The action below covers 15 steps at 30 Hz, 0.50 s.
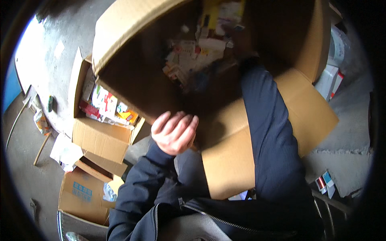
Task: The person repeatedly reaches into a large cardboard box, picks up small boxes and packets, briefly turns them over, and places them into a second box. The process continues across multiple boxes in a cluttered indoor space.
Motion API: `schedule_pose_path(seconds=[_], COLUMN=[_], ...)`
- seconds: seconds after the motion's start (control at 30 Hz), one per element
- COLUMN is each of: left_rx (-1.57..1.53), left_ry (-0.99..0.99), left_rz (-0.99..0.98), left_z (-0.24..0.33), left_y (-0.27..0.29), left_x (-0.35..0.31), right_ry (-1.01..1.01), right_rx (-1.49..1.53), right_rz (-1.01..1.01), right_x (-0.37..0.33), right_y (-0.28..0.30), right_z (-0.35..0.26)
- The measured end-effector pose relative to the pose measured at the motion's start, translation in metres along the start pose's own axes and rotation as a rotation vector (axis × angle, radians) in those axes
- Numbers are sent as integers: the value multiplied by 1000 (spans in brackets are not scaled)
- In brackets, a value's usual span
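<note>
A large brown cardboard box lies open in front of me, its inside deep in shadow. My right hand reaches far into it; darkness and blur hide the fingers. Close to that hand is a yellow and white carton. Left of it, a heap of torn, printed cardboard pieces lies inside the box. My left hand is at the box's near left edge with its fingers curled closed. Whatever those fingers hold, if anything, is hidden.
At the left stands a smaller open carton filled with colourful packaging. Below it is another brown box with clear plastic beside it. A white bag and a stick lie on the left floor. White boxes stand at the right.
</note>
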State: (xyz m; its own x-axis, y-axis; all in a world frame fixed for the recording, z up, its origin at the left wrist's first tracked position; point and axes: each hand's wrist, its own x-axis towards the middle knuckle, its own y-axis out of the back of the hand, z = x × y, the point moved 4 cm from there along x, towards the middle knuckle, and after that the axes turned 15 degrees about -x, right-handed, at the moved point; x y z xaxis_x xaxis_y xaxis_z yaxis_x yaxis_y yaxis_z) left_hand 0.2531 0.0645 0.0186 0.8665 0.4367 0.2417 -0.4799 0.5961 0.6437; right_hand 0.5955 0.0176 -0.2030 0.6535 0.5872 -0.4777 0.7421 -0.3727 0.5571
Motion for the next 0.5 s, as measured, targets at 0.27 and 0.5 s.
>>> schedule_pose_path(seconds=[0.27, 0.5], left_rx=[-203, -1507], left_ry=[92, 670], left_rz=[79, 92], left_z=[10, 27], left_y=[22, 54], left_x=[14, 16], right_ry=[12, -6], right_rx=[999, 840], right_rz=[15, -419], right_x=[-131, -229], right_y=[45, 8], right_z=[-41, -135])
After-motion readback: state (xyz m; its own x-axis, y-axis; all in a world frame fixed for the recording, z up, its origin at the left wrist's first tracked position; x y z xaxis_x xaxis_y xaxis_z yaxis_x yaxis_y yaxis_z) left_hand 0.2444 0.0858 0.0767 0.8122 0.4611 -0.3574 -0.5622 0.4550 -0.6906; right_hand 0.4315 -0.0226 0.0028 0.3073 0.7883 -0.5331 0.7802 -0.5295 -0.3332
